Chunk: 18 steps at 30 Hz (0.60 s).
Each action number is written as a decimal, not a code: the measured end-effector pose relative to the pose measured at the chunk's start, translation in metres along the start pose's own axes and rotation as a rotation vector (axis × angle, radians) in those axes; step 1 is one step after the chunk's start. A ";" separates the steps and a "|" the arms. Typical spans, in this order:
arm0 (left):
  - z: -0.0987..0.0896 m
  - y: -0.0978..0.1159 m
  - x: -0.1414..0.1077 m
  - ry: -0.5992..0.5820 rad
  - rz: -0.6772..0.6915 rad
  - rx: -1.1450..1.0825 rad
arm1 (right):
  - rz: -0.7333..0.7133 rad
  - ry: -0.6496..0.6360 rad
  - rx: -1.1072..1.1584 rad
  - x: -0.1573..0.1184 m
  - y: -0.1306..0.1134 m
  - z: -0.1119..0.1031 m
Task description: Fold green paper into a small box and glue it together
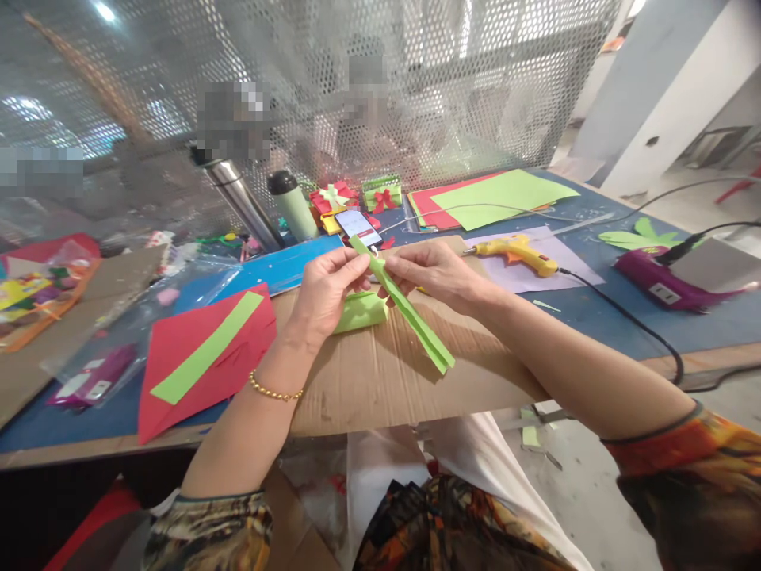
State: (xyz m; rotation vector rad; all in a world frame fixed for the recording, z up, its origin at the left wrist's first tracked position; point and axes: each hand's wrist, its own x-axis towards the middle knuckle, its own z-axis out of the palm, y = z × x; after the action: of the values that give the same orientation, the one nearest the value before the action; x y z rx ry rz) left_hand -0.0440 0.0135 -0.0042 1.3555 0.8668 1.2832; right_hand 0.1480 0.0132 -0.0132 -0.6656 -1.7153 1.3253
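A folded green paper strip (413, 319) slants between my two hands, its creased lower end hanging over the brown cardboard (380, 388). My left hand (333, 285) pinches it near the top. Thumb and fingers of my right hand (431, 274) grip the strip just beside. A rolled green paper piece (362, 312) lies on the cardboard under my left hand. To the left, a flat green strip (208, 349) rests on red paper (160, 337).
A yellow glue gun (517, 254) lies on lilac paper at right, its cable running to a purple power strip (659, 277). Behind are a phone (358, 228), a green bottle (294, 208), a steel flask (241, 198) and stacked coloured sheets (505, 198).
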 end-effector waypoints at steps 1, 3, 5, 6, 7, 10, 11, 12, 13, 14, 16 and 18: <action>0.000 0.000 0.000 0.002 0.000 0.003 | -0.005 0.006 -0.024 0.000 0.000 0.000; -0.001 -0.001 0.001 0.007 -0.001 0.009 | -0.008 0.028 -0.068 0.001 0.002 0.001; -0.001 -0.001 0.001 0.016 0.001 0.018 | -0.003 0.043 -0.085 0.002 0.003 0.002; -0.001 -0.002 0.001 0.025 0.004 0.026 | 0.005 0.043 -0.089 0.002 0.004 0.002; -0.001 -0.002 0.001 0.036 0.007 0.034 | 0.015 0.038 -0.096 0.002 0.005 0.003; 0.000 -0.002 0.000 0.079 0.005 0.047 | 0.034 0.004 -0.134 0.002 0.008 0.005; 0.001 -0.002 0.000 0.092 0.001 0.047 | 0.030 -0.001 -0.152 0.003 0.009 0.005; 0.002 -0.002 0.000 0.103 -0.002 0.046 | 0.022 -0.002 -0.172 0.003 0.010 0.005; 0.002 -0.002 0.000 0.111 -0.004 0.043 | 0.010 0.001 -0.195 0.003 0.010 0.005; 0.003 -0.002 -0.001 0.118 -0.006 0.039 | -0.004 0.010 -0.224 0.004 0.011 0.005; 0.004 -0.002 -0.001 0.125 -0.006 0.026 | -0.035 0.042 -0.292 0.005 0.012 0.005; 0.004 -0.002 -0.002 0.124 -0.004 0.004 | -0.058 0.065 -0.342 0.005 0.013 0.006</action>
State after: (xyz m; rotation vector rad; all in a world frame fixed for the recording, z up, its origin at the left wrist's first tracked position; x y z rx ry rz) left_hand -0.0398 0.0116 -0.0064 1.2865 0.9571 1.3745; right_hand 0.1397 0.0181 -0.0242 -0.8346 -1.9119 0.9675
